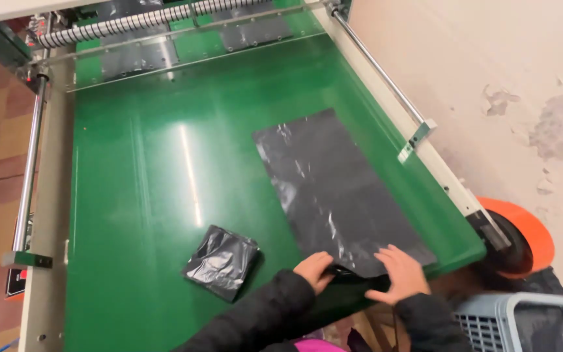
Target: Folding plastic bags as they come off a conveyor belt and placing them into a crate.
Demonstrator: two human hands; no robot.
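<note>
A long flat black plastic bag (330,186) lies on the green conveyor belt (158,169), running from the middle toward the near right edge. My left hand (314,269) rests with curled fingers on the bag's near end. My right hand (400,274) lies flat, fingers spread, on the same near end, just to the right. Between the two hands the bag's edge is bunched. A folded black plastic bag (221,262) sits on the belt to the left of my left hand, apart from it.
Metal rails (28,163) run along both sides of the belt, with rollers and a spiral shaft (138,23) at the far end. An orange wheel (522,238) and a grey plastic crate (522,322) stand at the lower right. A tiled floor lies to the left.
</note>
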